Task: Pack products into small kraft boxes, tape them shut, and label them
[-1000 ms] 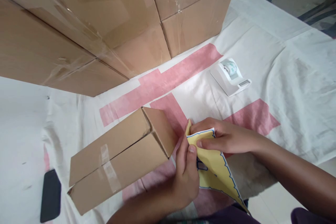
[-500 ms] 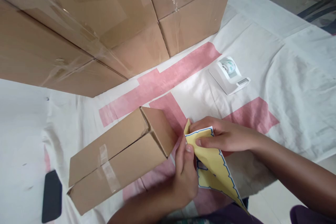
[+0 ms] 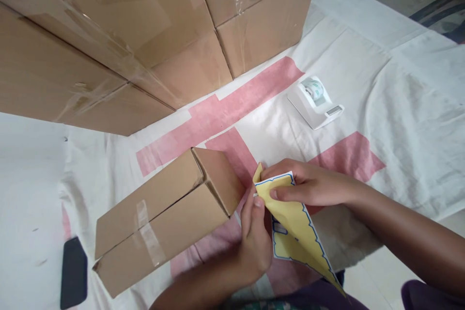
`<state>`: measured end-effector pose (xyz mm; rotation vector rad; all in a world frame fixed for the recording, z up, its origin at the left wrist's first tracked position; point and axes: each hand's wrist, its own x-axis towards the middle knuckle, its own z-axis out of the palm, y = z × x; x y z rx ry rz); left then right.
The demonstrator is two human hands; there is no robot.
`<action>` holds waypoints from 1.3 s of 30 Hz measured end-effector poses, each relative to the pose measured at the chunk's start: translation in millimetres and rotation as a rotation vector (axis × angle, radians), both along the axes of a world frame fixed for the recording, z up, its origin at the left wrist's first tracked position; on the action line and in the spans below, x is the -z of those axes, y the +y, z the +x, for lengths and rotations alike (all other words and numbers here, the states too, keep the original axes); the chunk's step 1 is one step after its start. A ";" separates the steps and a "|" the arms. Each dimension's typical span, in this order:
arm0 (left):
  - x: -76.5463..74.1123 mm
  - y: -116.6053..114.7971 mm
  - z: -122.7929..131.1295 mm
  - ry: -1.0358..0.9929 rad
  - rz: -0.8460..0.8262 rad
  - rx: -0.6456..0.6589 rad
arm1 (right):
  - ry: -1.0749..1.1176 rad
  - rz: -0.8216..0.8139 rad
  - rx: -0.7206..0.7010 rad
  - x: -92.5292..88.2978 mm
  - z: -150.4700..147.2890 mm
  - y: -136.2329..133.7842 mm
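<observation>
A yellow paper sheet (image 3: 290, 218) with a blue wavy border and white edge is bent between my two hands near the table's front. My left hand (image 3: 256, 232) pinches its left edge, thumb on top. From the right, my right hand (image 3: 305, 184) grips the upper part, thumb on the front face and fingers behind it. The fingers behind the sheet are partly hidden. Just left of my hands lies a closed brown cardboard box (image 3: 163, 218), with a strip of clear tape across its top seam.
Large taped cardboard cartons (image 3: 163, 34) stand along the back. A white tape dispenser (image 3: 314, 101) sits right of centre on the white cloth (image 3: 399, 106), which bears red tape strips (image 3: 250, 92). A black phone-like slab (image 3: 73, 273) lies at lower left.
Both hands keep their hold on the yellow sheet in nearly the same pose. The whole view has shifted only slightly.
</observation>
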<state>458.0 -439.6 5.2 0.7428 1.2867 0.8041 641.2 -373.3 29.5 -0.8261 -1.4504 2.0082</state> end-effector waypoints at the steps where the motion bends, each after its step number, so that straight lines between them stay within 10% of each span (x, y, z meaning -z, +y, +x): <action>1: -1.9 1.8 1.5 -0.016 0.006 -0.008 | 0.009 -0.009 0.007 -0.1 0.2 0.2; 26: -4.1 7.3 3.7 0.132 0.256 0.040 | -0.295 -0.041 0.172 -4.6 29.8 11.3; 39: 10.9 1.0 3.3 0.088 0.492 0.061 | -0.878 0.698 0.793 22.6 20.4 22.7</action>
